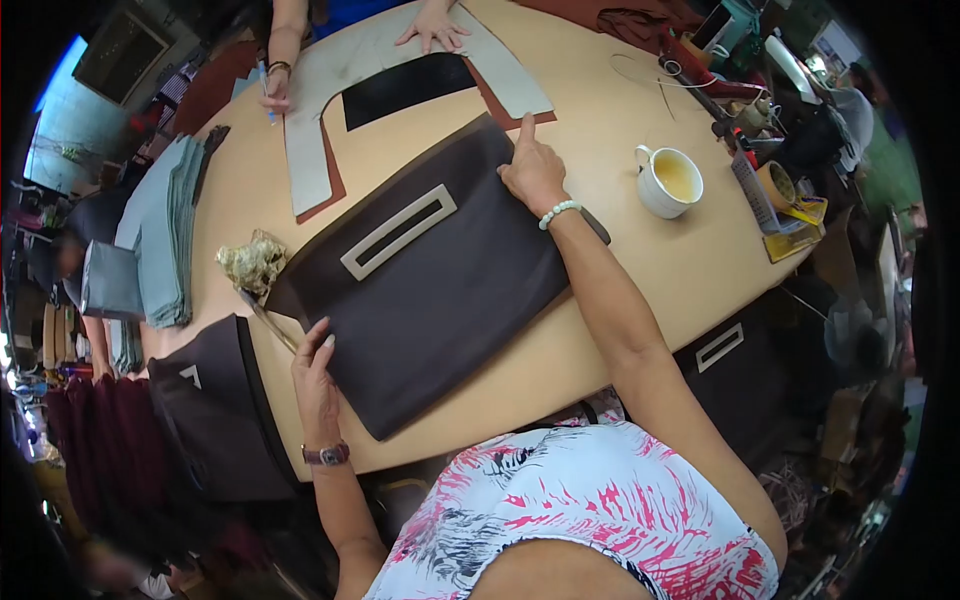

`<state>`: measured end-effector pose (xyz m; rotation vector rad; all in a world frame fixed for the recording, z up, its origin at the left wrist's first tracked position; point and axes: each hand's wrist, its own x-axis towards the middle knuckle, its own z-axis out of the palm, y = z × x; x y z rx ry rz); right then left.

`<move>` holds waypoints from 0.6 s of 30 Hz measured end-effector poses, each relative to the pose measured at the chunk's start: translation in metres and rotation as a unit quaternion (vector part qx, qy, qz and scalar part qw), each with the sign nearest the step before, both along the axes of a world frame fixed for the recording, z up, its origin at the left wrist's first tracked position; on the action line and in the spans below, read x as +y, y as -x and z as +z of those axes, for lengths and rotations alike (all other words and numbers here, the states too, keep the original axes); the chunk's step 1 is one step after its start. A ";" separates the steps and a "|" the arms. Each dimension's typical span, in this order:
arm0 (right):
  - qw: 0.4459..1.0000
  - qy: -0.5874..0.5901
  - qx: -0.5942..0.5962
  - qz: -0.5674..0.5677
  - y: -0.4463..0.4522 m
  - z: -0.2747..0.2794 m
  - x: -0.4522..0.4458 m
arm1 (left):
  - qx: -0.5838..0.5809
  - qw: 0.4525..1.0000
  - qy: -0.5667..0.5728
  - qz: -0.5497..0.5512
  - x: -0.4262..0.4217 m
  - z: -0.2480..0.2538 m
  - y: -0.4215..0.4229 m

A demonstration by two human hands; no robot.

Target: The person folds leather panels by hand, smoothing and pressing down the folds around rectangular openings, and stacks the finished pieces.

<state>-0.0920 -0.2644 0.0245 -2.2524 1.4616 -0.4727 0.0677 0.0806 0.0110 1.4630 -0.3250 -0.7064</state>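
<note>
A dark bag panel [450, 290] with a pale rectangular frame [400, 232] around a slot lies tilted on the wooden table [590, 345]. My left hand [317, 385] is at its lower left edge, thumb and fingers closed on the panel's side. At the upper right corner is my right hand [535, 172], index finger stretched out and the others bent over the panel's edge. A shell-like lump [254, 262] sits by the panel's left corner, with a thin tool [268, 320] beneath it.
Across the table a co-worker's hands rest on a grey template [370, 50] and hold a pen [266, 92]. A cup of yellow drink [670, 182] stands at right. Grey-green folded pieces [170, 230] and another dark bag [220, 410] are at left.
</note>
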 end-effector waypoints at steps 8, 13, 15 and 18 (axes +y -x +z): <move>0.984 -0.044 -0.169 -0.017 0.006 -0.008 -0.014 | -0.046 0.999 -0.002 -0.001 -0.041 -0.001 -0.050; 0.971 -0.148 -0.183 -0.048 0.025 0.014 0.001 | -0.064 0.998 0.001 -0.027 -0.051 0.027 -0.042; 0.956 -0.139 -0.254 -0.044 0.038 -0.002 0.004 | -0.011 0.997 0.033 -0.067 -0.051 0.020 -0.039; 0.900 -0.171 -0.400 0.005 0.081 0.012 0.028 | -0.028 0.995 0.042 -0.080 -0.058 0.007 -0.037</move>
